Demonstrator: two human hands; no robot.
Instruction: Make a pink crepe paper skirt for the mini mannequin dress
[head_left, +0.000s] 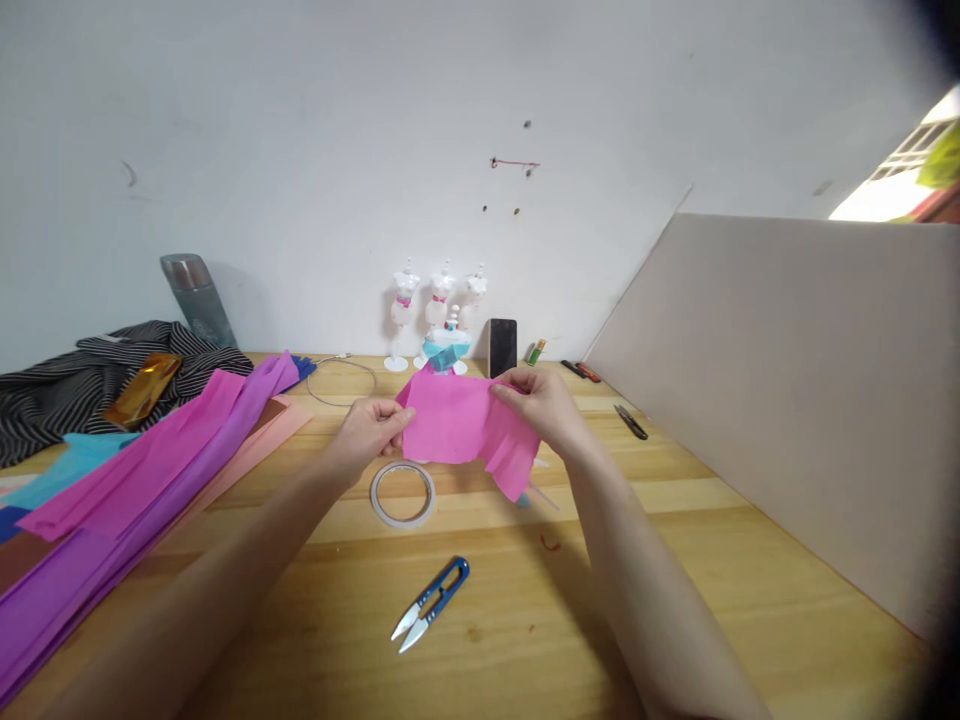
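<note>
A piece of pink crepe paper (448, 418) is stretched between my two hands above the table. My left hand (373, 432) pinches its left edge between thumb and fingers. My right hand (541, 402) grips it toward the right, where a gathered flap hangs down. Below the left side of the paper lies a roll of white tape (376, 507). Blue-handled thread snips (433, 603) rest nearer to me, blades pointing down-left. Right behind the paper stands a small dress form wrapped in light blue (447, 350), its lower part hidden.
White mini dress forms (405, 308) stand along the wall beside a dark phone (502, 347). Folded crepe paper (180, 450), striped cloth (45, 385) and a bottle (199, 300) are on the left. Black snips (631, 422) lie near a pale panel (795, 380) on the right.
</note>
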